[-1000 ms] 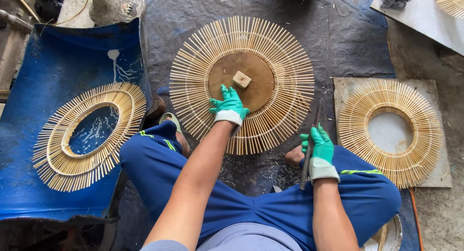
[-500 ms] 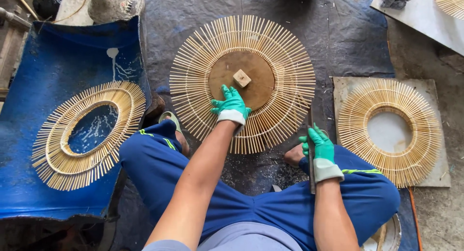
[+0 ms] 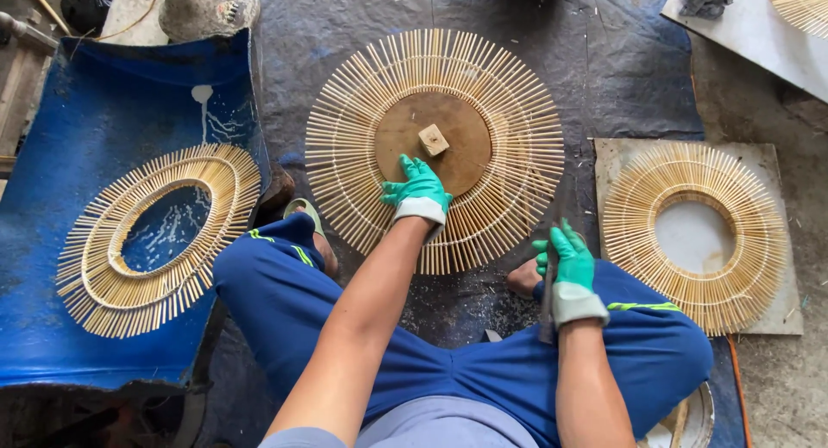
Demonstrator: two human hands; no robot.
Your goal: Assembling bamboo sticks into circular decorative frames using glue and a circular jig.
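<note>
I see my left hand (image 3: 417,192), in a green glove with a white cuff, lying on the large round sunburst frame of pale bamboo sticks (image 3: 517,137), which rests flat on the dark grey tarpaulin (image 3: 621,68) covering the floor in front of my crossed legs. The gloved fingers (image 3: 412,167) are spread a little and pressed down where the sticks meet the round brown wooden disc (image 3: 397,137) at the frame's centre. A small pale wooden block (image 3: 433,140) sits on that disc, just beyond my fingertips and not touching them.

My right hand (image 3: 569,258), gloved the same way, is near my right knee, well apart from the frame's lower right edge. Its fingers are curled shut around a thin dark metal tool (image 3: 547,314) that points down along my leg; I cannot tell what kind of tool it is.

To my left, a second bamboo sunburst ring with an open centre (image 3: 112,293) lies on a curved blue plastic sheet (image 3: 103,94). To my right, a third bamboo sunburst ring (image 3: 750,232) lies on a flat grey square board (image 3: 617,155). My blue trousers with yellow-green stripes (image 3: 276,301) fill the bottom of the view.
</note>
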